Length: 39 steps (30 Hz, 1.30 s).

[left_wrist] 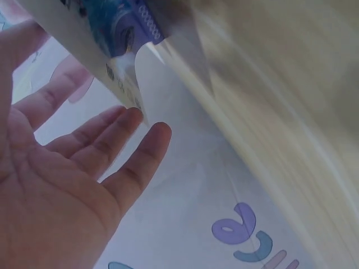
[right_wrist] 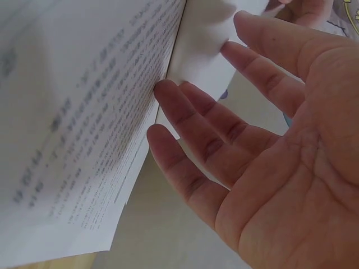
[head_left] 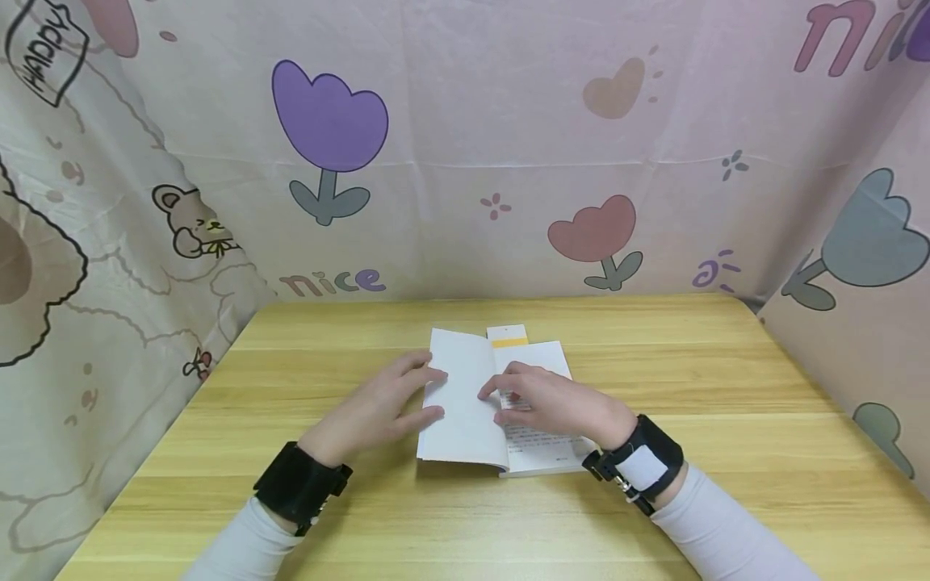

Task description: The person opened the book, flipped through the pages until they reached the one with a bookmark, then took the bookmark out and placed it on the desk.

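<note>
An open paperback book [head_left: 465, 420] lies on the table, a blank left page facing up and printed text on the right page [head_left: 545, 445]. My left hand [head_left: 385, 403] is at the left page's outer edge, fingers spread and thumb over the margin. From below, the left wrist view shows a blue and purple printed cover [left_wrist: 126, 28] beyond the relaxed fingers. Over the gutter is my right hand [head_left: 555, 403], its fingertips on the left page near the spine. In the right wrist view, its fingers extend loosely alongside the text page [right_wrist: 95, 129].
A white card with a yellow band [head_left: 507, 335] sticks out past the book's top edge. The book lies on a wooden table [head_left: 291, 347], with a printed cloth [head_left: 450, 105] hanging behind and at both sides. Black bands [head_left: 298, 484] circle both wrists.
</note>
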{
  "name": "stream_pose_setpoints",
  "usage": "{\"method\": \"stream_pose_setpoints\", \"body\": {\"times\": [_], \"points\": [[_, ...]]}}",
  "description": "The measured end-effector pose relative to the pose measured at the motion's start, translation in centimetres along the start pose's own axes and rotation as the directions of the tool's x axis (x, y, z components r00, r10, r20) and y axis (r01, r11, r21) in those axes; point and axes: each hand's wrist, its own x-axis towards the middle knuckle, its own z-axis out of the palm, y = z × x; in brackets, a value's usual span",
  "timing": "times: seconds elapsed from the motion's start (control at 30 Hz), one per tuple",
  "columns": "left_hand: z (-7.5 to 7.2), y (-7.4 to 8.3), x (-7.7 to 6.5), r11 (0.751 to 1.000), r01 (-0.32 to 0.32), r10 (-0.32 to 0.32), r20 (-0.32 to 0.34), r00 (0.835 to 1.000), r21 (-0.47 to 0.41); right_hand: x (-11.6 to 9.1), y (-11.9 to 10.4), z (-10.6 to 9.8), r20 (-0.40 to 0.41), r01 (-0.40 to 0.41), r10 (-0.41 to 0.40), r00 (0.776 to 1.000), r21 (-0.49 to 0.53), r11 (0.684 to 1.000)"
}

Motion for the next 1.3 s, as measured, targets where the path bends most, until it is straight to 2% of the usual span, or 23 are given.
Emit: {"method": "stream_pose_setpoints", "body": {"times": [0.1, 0.3, 0.47, 0.73, 0.87, 1.1, 1.2, 1.3], "points": [[0.5, 0.2, 0.0, 1.0, -0.01, 0.009, 0.029, 1.0, 0.007, 0.0, 0.0, 0.0, 0.008, -0.006, 0.006, 1.0, -0.007, 1.0], [1.1, 0.7, -0.2, 0.999, 0.03, -0.032, 0.111, 0.993, 0.022, -0.1, -0.2, 0.1, 0.042, -0.036, 0.036, 0.998, -0.003, 0.999], [1.4, 1.0, -0.2, 0.997, 0.059, -0.066, 0.182, 0.981, 0.043, -0.2, -0.3, 0.2, 0.058, -0.052, 0.052, 0.997, -0.009, 0.999], [1.6, 1.2, -0.3, 0.996, 0.068, -0.079, 0.263, 0.962, 0.05, 0.1, -0.2, 0.7, 0.049, -0.025, 0.028, 0.998, -0.06, 0.998], [1.8, 1.1, -0.5, 0.996, 0.071, -0.083, 0.268, 0.96, 0.053, 0.1, -0.4, 0.8, 0.051, -0.036, 0.04, 0.998, -0.081, 0.996], [2.5, 1.0, -0.7, 0.993, 0.038, -0.063, 0.233, 0.97, 0.11, -0.1, -0.6, 0.6, 0.077, -0.056, 0.063, 0.995, -0.095, 0.994], [2.6, 1.0, -0.7, 0.99, 0.023, -0.052, 0.217, 0.975, 0.137, -0.3, -0.5, 0.3, 0.092, -0.084, 0.09, 0.992, -0.066, 0.994], [2.7, 1.0, -0.6, 0.987, 0.01, -0.043, 0.206, 0.977, 0.159, -0.5, -0.2, -0.3, 0.091, -0.146, 0.152, 0.984, -0.067, 0.987]]}}
